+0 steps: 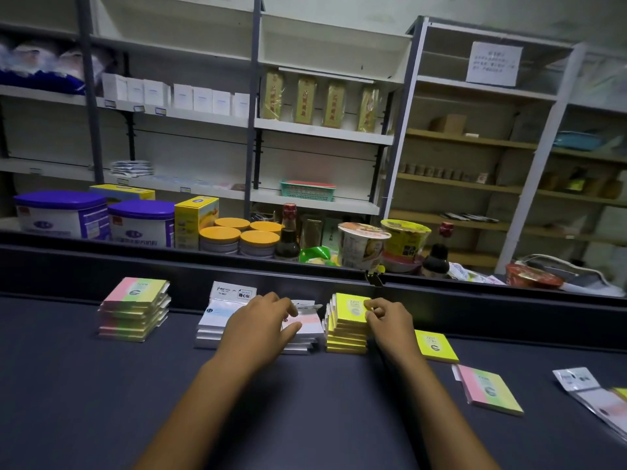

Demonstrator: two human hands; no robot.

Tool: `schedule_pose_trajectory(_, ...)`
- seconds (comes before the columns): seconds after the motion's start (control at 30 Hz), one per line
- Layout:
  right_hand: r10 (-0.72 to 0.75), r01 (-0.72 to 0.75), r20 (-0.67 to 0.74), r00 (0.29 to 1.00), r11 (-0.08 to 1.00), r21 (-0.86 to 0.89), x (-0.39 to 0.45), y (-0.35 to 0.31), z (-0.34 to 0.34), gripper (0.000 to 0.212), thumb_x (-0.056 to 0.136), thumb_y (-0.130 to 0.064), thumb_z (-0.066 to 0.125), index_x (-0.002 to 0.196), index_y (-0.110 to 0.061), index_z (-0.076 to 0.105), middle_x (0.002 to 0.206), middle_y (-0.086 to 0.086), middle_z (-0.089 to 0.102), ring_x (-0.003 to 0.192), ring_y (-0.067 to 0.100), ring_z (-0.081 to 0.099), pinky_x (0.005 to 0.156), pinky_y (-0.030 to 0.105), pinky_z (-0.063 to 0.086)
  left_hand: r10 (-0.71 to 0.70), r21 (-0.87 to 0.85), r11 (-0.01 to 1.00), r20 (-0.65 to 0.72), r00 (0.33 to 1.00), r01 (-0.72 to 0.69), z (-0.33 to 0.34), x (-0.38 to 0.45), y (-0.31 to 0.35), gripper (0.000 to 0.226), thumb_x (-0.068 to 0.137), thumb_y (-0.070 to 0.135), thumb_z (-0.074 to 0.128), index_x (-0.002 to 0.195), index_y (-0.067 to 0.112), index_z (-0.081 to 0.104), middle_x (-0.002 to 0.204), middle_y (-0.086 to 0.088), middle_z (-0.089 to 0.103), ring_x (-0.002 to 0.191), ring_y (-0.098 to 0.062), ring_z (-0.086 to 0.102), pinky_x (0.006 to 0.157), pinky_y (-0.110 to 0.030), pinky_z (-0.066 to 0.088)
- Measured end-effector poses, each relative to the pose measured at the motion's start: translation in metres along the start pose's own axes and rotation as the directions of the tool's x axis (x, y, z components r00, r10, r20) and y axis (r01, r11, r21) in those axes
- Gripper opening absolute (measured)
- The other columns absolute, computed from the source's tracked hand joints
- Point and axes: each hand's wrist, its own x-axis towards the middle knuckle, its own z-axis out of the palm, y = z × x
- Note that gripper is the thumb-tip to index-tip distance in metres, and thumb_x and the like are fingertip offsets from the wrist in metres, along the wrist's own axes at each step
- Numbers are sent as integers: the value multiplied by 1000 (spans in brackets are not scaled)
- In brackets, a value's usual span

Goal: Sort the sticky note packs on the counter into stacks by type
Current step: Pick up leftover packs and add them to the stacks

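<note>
Most of the sorting looks done: three stacks stand in a row along the far edge of the dark grey desk [305,418]. At about ten o'clock sits the stack of pink-and-green gradient note packs [134,310], at twelve the stack of white sleeved packs with hang tabs [217,325], and at one o'clock the stack of bright yellow square packs [347,325]. Three packs are left loose toward three o'clock: a single yellow pack [436,346] just right of its stack, a pink-and-green pack [490,390] further out, and a clear-sleeved white pack [597,398] near the desk's right edge, partly cut off. So I'd judge the job roughly three-quarters finished. Both forearms reach straight forward. The left hand [263,325] lies palm down on the white stack, fingers spread and fairly straight, pressing the top pack flat. The right hand [386,317] has its fingers curled, pinching the right edge of the top yellow pack, seemingly squaring it on the pile.
</note>
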Motion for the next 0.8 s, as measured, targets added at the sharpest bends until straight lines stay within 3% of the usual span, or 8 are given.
schedule_pose_trajectory(0.2, -113, 101, -81, 990, 985, -142, -19, 4, -24, 26, 94, -19, 65, 120, -23, 64, 116, 0, 55, 106, 16, 60, 90, 36, 54, 27, -24, 999, -24, 999, -28, 11, -2, 1, 24, 96, 48, 49, 116, 37, 58, 116, 17, 58, 111, -7, 52, 79, -26, 45)
schedule_pose_trajectory(0.3, -169, 161, -4, 986, 942, -294, -34, 17, -49, 28, 92, -24, 67, 119, -23, 62, 115, -3, 57, 108, 13, 58, 88, 32, 52, 67, -53, 996, -13, 998, -68, 15, -1, 18, 25, 94, 48, 53, 115, 37, 59, 116, 16, 59, 115, -8, 52, 83, -29, 45)
schedule_pose_trajectory(0.43, -138, 161, 85, 987, 886, -435, -54, 37, -84, 34, 90, -34, 68, 122, -26, 58, 116, -5, 55, 112, 13, 54, 88, 33, 51, 122, -108, 987, 4, 993, -121, 24, -3, 48, 25, 93, 47, 54, 113, 34, 61, 116, 14, 59, 113, -10, 54, 83, -30, 47)
schedule_pose_trajectory(0.8, -75, 87, 44, 996, 862, -500, -95, 117, -185, 45, 87, -42, 69, 126, -23, 55, 126, -6, 53, 123, 13, 49, 97, 33, 46, 234, -152, 961, 2, 972, -231, 48, -19, 157, 24, 94, 48, 55, 113, 34, 60, 111, 13, 58, 105, -8, 56, 78, -25, 46)
